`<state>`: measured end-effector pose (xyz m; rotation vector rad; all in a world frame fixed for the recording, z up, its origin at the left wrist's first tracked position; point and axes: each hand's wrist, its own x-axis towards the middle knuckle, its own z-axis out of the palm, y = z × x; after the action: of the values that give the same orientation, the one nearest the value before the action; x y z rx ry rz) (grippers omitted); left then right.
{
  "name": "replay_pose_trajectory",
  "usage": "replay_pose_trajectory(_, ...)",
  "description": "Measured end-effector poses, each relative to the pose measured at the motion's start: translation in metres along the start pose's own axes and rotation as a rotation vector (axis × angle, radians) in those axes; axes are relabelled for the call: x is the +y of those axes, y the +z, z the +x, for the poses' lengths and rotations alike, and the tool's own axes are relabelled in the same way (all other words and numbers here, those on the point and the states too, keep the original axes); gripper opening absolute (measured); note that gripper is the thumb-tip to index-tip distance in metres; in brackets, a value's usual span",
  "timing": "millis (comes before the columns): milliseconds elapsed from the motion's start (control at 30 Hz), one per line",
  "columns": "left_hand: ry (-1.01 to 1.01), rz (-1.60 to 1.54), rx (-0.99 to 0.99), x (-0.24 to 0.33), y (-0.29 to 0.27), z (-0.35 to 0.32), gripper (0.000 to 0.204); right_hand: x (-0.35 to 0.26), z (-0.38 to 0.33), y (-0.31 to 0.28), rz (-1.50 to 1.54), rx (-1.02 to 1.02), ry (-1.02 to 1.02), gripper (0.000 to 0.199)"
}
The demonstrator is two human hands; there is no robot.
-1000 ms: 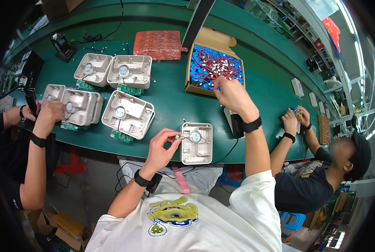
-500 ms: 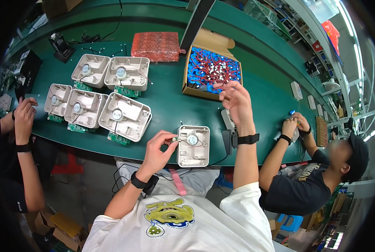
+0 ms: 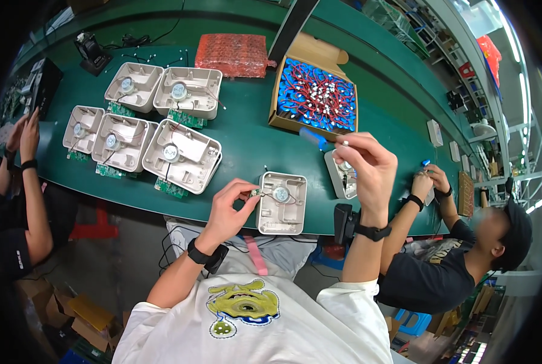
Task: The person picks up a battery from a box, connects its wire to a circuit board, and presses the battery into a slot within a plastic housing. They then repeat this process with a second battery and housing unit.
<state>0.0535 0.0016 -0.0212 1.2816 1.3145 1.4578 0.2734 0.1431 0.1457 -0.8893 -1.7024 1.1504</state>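
Pinched in my left hand (image 3: pixel 227 209) is the edge of a small green circuit board (image 3: pixel 255 193), beside the left wall of an off-white plastic housing (image 3: pixel 292 212). A round speaker (image 3: pixel 281 193) with thin wires sits inside that housing. My right hand (image 3: pixel 371 162) is raised, thumb and fingers closed on the white plug end of a blue battery (image 3: pixel 312 137). The battery hangs out to the left, blurred by motion, in front of an open cardboard box (image 3: pixel 283 124) full of blue batteries with red leads. Partly behind my right hand stands another off-white housing (image 3: pixel 339 176).
Several off-white housings (image 3: pixel 183 173) with speakers and green boards stand at the left. A red bubble-wrap package (image 3: pixel 231 56) lies at the back. Co-workers' hands are at the far left (image 3: pixel 25 139) and at the right (image 3: pixel 428 182). A metal post (image 3: pixel 292 27) rises behind the box.
My right hand has drawn back from the box, toward me and rightward, now with a blue battery. My left hand still grips the board by the housing. The view has shifted slightly.
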Motion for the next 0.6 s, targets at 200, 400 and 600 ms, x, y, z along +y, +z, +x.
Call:
replay_pose_trajectory(200, -0.014, -0.004, -0.012, 0.001, 0.0, 0.0, 0.021, 0.005, -0.033, -0.002, 0.153, 0.05, 0.171, 0.013)
replay_pose_trajectory(400, -0.017, -0.003, -0.014, 0.002, 0.001, 0.0, 0.021, 0.026, -0.044, 0.004, 0.141, 0.0, 0.237, 0.015)
replay_pose_trajectory(600, -0.011, 0.006, -0.007, 0.001, 0.0, 0.0, 0.021, 0.022, -0.037, 0.013, 0.115, -0.064, 0.324, 0.017)
